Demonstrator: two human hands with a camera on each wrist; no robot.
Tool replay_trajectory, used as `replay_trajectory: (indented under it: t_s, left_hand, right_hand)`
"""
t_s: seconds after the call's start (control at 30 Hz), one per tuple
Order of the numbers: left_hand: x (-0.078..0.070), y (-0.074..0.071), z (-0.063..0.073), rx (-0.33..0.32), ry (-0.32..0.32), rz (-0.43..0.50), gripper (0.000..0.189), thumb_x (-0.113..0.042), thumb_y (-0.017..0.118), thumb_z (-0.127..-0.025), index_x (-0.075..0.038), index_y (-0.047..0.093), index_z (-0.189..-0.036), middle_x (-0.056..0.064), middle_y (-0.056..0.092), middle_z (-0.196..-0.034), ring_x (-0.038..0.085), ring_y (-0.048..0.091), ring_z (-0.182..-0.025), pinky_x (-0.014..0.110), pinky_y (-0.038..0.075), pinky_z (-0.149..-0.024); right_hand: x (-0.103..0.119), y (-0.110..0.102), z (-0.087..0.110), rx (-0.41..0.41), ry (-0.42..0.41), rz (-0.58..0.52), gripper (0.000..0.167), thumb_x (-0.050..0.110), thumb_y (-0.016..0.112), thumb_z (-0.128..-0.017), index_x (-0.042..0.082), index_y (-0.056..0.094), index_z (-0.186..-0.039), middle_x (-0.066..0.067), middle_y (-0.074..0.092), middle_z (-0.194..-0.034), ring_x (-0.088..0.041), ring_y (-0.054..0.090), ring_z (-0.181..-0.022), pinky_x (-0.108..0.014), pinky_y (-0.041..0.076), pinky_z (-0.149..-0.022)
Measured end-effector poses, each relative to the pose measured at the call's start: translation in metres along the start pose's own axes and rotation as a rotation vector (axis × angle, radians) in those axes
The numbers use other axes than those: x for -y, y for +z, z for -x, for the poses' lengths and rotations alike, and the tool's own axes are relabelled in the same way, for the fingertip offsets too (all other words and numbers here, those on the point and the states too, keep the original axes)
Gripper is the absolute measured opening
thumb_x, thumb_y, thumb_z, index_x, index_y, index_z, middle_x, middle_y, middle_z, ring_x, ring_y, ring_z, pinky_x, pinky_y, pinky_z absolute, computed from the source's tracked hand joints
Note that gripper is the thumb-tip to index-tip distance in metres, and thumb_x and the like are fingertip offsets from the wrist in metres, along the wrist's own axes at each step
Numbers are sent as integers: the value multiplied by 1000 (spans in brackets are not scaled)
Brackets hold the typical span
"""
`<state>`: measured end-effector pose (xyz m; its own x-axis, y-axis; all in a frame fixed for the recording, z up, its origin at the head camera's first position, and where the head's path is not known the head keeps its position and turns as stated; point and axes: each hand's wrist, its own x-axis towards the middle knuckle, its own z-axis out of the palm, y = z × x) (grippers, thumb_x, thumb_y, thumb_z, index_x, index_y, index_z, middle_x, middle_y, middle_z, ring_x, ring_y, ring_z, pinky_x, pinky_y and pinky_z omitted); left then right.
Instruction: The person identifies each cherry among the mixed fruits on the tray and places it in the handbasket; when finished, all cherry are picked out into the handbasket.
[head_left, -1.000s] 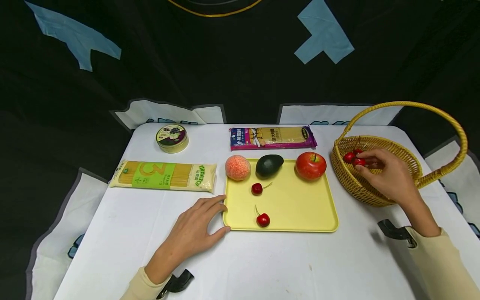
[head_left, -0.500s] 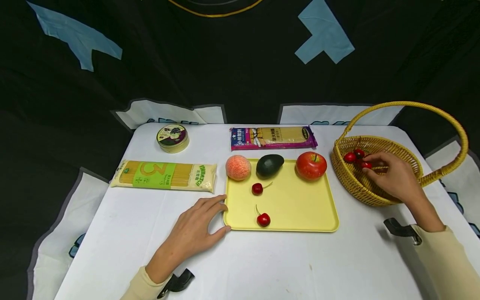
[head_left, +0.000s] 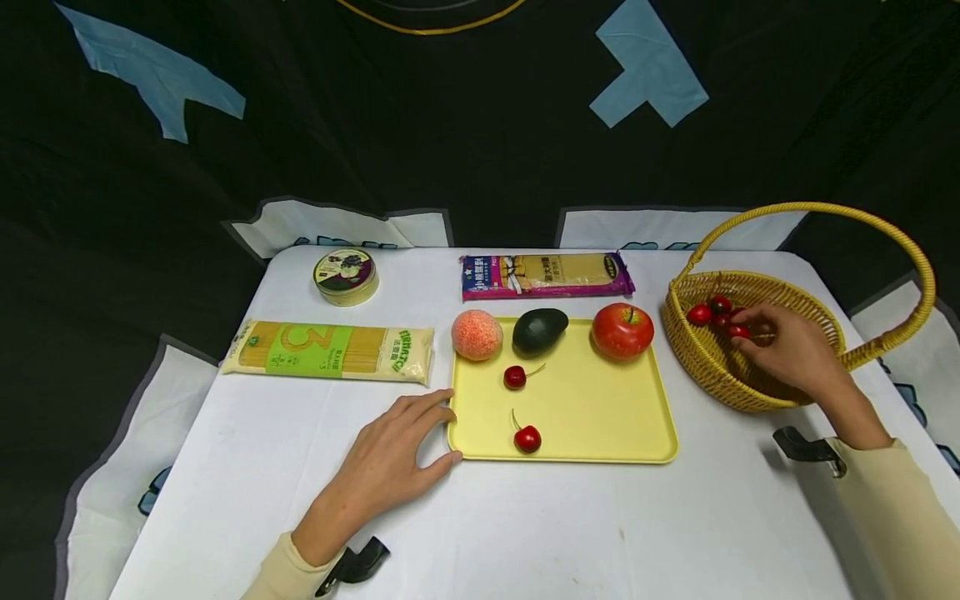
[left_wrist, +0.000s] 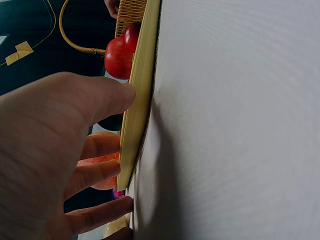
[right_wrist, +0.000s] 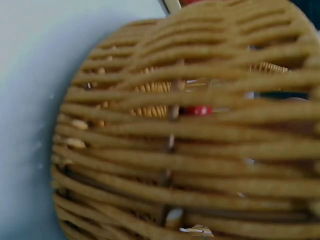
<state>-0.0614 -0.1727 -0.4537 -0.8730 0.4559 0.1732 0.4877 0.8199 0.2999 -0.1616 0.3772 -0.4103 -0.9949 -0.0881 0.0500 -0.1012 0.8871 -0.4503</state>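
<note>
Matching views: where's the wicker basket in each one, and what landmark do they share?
Head: wicker basket on the right side, right hand inside it.
Left wrist: part of it at the top edge, left of centre.
Right wrist: its weave, close up, fills most of the picture.
Shared landmark: white table, at bottom centre, right half and left edge respectively.

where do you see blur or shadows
Right wrist: the basket fills most of the frame, blurred; left wrist: dim, with a shadow on the white tabletop beside the tray; head: crisper, the big 3 on the pasta pack readable, a shadow by the right sleeve.
</note>
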Motion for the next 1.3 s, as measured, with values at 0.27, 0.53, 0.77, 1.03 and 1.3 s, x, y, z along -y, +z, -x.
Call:
replay_trajectory:
  t_s: [0.27,0.53,0.77,1.03,1.3]
  left_hand:
    - [0,0,0,6,-2,0,47,-50,83,-91,-21,73,-127,-1,58,-158,23,60,-135,46,57,-102]
    - [0,-1,-1,3,-5,7,47,-50,83,-91,-21,73,-127,-2,58,-158,23,60,-135,46,58,-101]
    - [0,-1,0,7,-8,10,47,-50,83,-91,-21,73,-127,-2,58,-158,23,60,-135,46,58,-101]
    - [0,-1,0,-1,-1,9,47,-50,84,-91,-21,73,-127,-1,58,-158,23,60,-134,46,58,-100]
    - [-1,-1,0,6,-9,10,47,-51,83,-91,-21,73,-127,-2,58,-158,23,60,-134,47,59,-99]
  right_hand:
    - [-9,-3,-5,76,31,0,38,10,77,-98,-6,64,-130,-39,64,-125,-54,64,-108,-71,53,-89]
    - [-15,-6,-10,128,67,13,42,10,75,-99,-7,62,-135,-40,62,-128,-56,62,-111,-69,54,-89]
    - [-10,-4,-7,108,63,2,45,14,76,-100,-8,61,-136,-40,62,-131,-58,57,-120,-75,46,-97]
    - [5,5,-3,-14,7,19,43,18,78,-100,-6,66,-133,-35,65,-129,-56,61,-117,-73,47,-93]
    - [36,11,-5,-64,-49,-61,40,13,77,-100,-5,66,-133,-30,67,-126,-48,67,-111,-66,54,-93]
